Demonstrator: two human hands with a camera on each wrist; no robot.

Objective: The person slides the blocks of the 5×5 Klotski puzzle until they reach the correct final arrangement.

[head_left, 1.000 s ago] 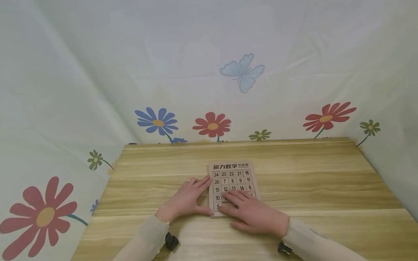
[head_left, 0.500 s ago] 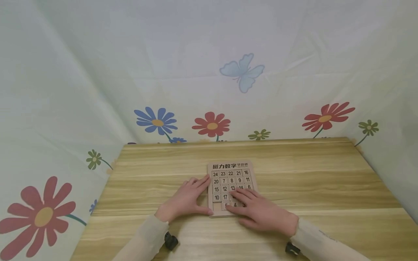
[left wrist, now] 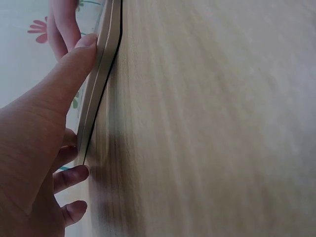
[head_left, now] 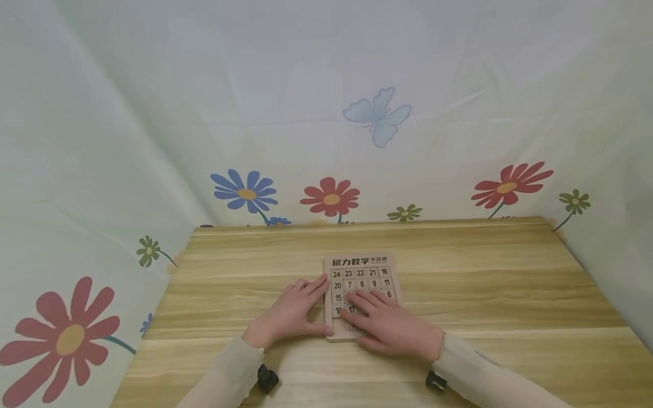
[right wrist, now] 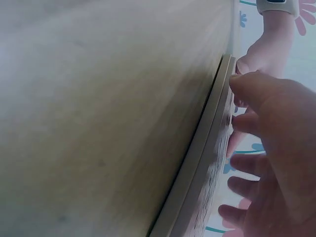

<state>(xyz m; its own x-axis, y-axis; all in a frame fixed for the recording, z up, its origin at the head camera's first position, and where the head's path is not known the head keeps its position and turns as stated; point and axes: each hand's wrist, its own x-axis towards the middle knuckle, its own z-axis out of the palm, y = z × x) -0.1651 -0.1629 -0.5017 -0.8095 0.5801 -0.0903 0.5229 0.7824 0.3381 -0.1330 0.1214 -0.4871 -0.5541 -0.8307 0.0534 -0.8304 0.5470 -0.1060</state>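
A number slide puzzle (head_left: 359,262) with a light wooden frame lies flat on the table, its square tiles printed with black numbers. My left hand (head_left: 291,311) rests along its left side, fingers extended against the edge and thumb (left wrist: 81,57) at the lower left corner. Over the lower tiles spreads my right hand (head_left: 390,327), palm down. Its index fingertip is at the border between tile 10 (head_left: 337,310) and tile 17 (head_left: 352,310); the middle fingertip lies a row higher. The bottom left slot (head_left: 339,327) holds no tile. Several tiles are hidden under the right hand.
The wood-grain table (head_left: 484,266) extends around the puzzle on all sides. A white curtain (head_left: 285,102) printed with flowers and a butterfly hangs behind the table and at its sides. Dark wrist devices (head_left: 267,378) sit below both sleeves.
The bottom row slid right, taking tile 5 out of the left corner slot. My right hand went right with it, then back left and slightly up. My left hand stayed put.
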